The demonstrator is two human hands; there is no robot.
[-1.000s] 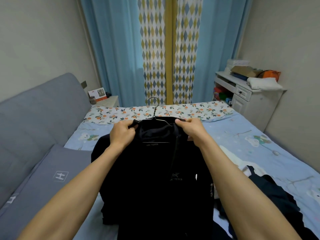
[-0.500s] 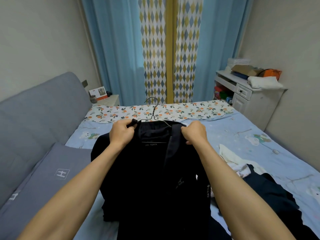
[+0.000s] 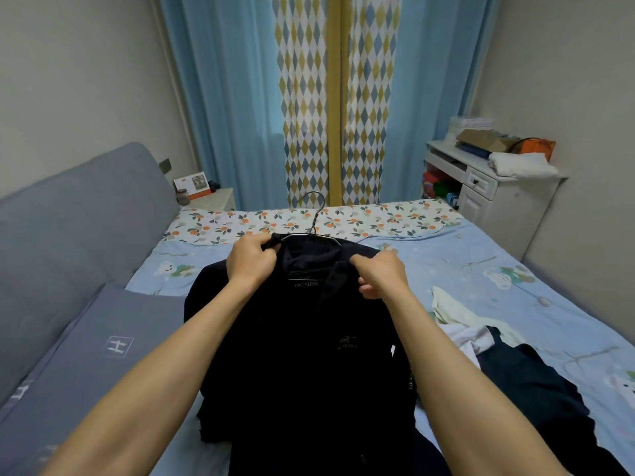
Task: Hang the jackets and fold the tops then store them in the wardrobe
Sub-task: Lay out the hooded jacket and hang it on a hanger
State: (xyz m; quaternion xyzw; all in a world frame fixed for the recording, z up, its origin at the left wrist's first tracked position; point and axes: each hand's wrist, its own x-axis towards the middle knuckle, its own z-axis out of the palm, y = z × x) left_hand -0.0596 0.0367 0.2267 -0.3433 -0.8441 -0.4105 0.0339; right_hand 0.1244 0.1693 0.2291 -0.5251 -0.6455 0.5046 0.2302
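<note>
Head view: you are looking down along both bare forearms at a bed with a light blue printed sheet. A black jacket lies face up across the middle of the bed, its collar pointing toward the far edge, where a floral pillow strip runs. A wire hanger sits inside the neck opening, its hook sticking up beyond the collar.

Your left hand has its grip closed, fingers curled round the left side of the collar where the hanger's shoulder emerges. Your right hand is likewise closed, pinching the right front edge of the collar just below the hanger arm.

Toward the bed's right edge lie a crumpled white top and, nearer you, a dark garment, both well apart from the hanger. A grey cushion lies along the left edge.

Risk, as a judgement: the hanger's right arm looks barely covered, so lifting by the hook now could let that shoulder slide off. Pulling the collar unevenly may also tilt the wire and drop the jacket back onto the bed.
</note>
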